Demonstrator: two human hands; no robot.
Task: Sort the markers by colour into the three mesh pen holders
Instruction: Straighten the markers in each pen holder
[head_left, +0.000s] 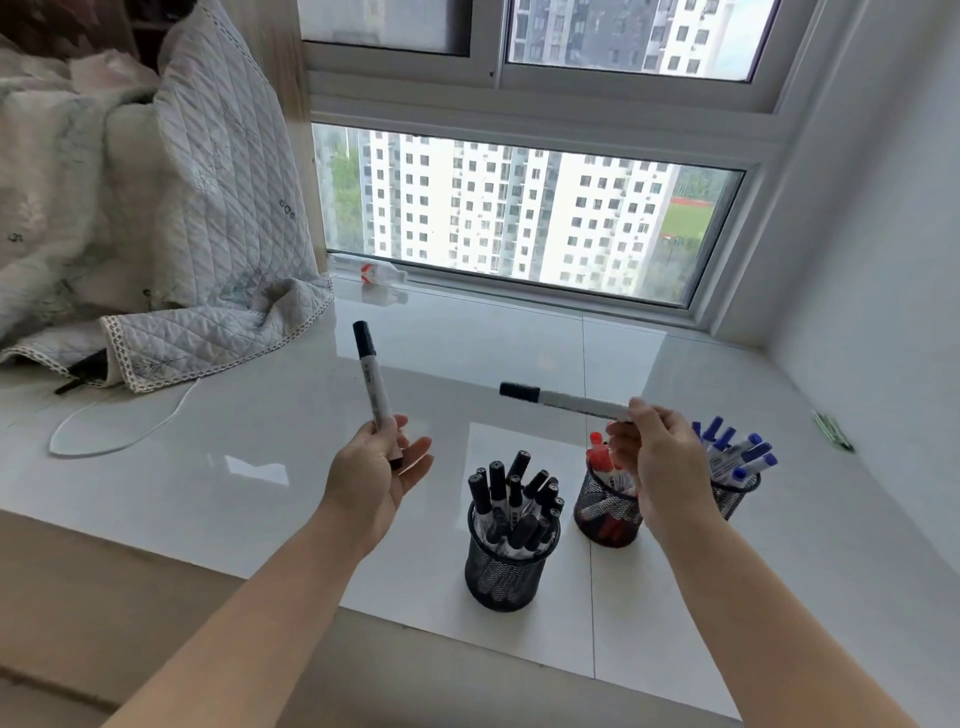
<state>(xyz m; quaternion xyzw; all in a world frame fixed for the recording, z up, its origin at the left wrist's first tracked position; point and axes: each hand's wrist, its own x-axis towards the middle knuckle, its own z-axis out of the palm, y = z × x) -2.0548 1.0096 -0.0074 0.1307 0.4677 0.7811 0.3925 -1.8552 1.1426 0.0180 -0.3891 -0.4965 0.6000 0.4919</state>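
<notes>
2 black markers: left hand (376, 470) grips 1 (373, 382) upright; right hand (657, 457) apparently pinches other's (563, 400) tail.

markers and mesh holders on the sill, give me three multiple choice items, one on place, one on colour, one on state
1. Which pen holder stands nearest the person?
A. the one with black markers
B. the one with red markers
C. the one with blue markers

2. What colour are the caps of the two markers in the hands?
A. red
B. blue
C. black

3. How does the left hand's marker stand?
A. lying flat on the sill
B. held roughly upright, cap up
C. dropped in a holder

Answers:
1 A: the black marker holder sits in front of the red marker holder and the blue marker holder.
2 C: the left hand and the right hand each hold a black-capped marker.
3 B: the left marker points up, while the right marker lies level.
</notes>
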